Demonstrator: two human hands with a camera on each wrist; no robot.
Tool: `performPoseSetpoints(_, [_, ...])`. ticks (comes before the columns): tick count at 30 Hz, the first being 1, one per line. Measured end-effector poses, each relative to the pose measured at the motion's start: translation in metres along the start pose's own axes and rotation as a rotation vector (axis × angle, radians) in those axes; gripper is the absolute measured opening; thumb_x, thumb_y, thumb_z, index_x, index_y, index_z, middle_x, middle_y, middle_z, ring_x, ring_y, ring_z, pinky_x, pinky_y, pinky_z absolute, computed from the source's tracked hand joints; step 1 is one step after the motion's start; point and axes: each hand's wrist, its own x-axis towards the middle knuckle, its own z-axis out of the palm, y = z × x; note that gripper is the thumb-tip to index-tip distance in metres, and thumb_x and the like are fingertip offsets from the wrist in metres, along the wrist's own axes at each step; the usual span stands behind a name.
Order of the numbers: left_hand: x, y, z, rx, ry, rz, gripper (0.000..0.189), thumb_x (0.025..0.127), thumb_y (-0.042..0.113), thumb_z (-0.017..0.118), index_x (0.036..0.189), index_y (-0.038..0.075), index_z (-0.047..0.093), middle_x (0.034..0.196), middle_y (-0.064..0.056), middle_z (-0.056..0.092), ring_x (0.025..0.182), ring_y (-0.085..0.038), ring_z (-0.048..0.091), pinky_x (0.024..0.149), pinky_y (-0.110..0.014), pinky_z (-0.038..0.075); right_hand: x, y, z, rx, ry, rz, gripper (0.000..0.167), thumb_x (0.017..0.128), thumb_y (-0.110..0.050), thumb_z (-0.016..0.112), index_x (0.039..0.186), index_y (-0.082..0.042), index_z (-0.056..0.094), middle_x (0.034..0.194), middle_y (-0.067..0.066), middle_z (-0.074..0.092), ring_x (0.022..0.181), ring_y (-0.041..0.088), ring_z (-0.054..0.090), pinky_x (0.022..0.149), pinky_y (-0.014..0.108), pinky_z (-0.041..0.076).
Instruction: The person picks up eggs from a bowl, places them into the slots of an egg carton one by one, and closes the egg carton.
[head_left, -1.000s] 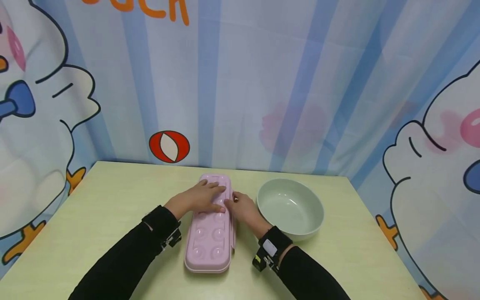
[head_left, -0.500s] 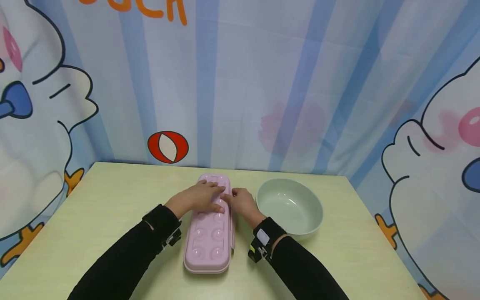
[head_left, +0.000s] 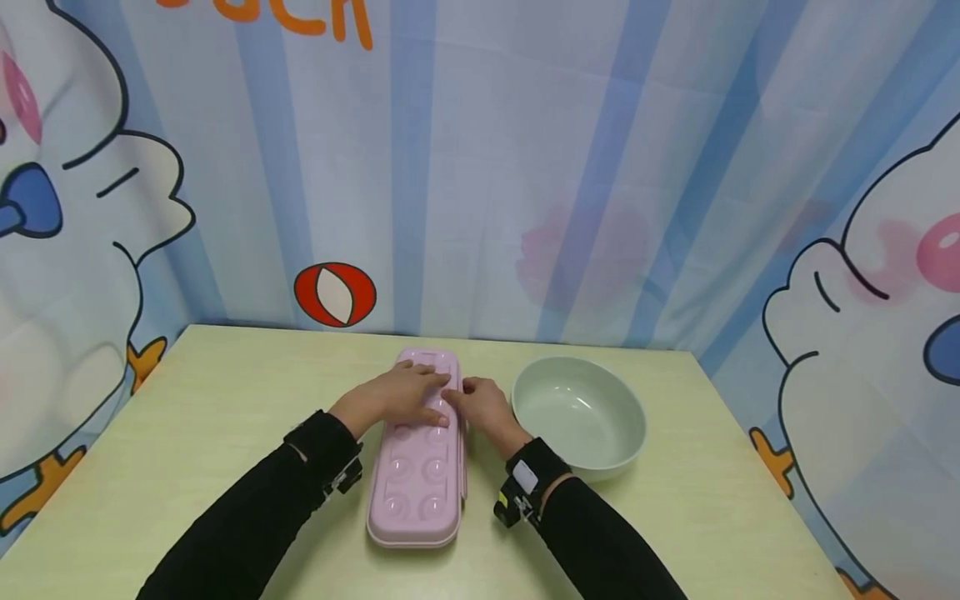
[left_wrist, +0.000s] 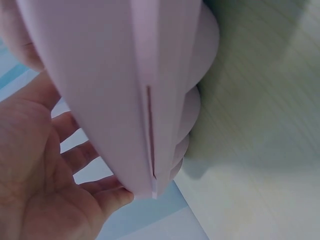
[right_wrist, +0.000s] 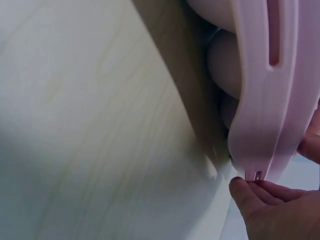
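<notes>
A long pink plastic egg box (head_left: 415, 487) with rounded egg bumps on its lid lies lengthwise on the table, its lid down. My left hand (head_left: 393, 395) rests on top of the lid, fingers spread toward the far part. In the left wrist view, that hand (left_wrist: 55, 175) lies along the box's flat face. At the box's right edge, my right hand (head_left: 489, 410) pinches the rim near the far end, its thumb over the lid. The right wrist view shows curled fingertips (right_wrist: 241, 192) against a small slotted tab on the side. The inside of the box is hidden.
Right of the box stands a pale green round bowl (head_left: 581, 408), close to my right wrist. Both sit on a light wooden table (head_left: 247, 400). A printed cartoon curtain (head_left: 480, 167) hangs behind the far edge.
My right hand has shifted slightly up and left along the egg box's right edge, and its side flap now sits closer in. The left hand stays in place on the lid.
</notes>
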Motion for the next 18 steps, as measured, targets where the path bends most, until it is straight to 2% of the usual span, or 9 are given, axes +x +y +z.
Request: performPoseSetpoints(18, [-0.0006,0.0003,0.0015,-0.041,0.005,-0.008,0.078,0.086,0.052,0.068,0.149,0.013,0.043,0.153,-0.017,0.036,0.141,-0.047,0.022,0.110,-0.063,0.023,0.0014,-0.0013,-0.0019,-0.073,0.000,-0.049,0.047,0.096,-0.030,0.061,0.128,0.006,0.058,0.118,0.020,0.063,0.101,0.029,0.060,0.090,0.043,0.051])
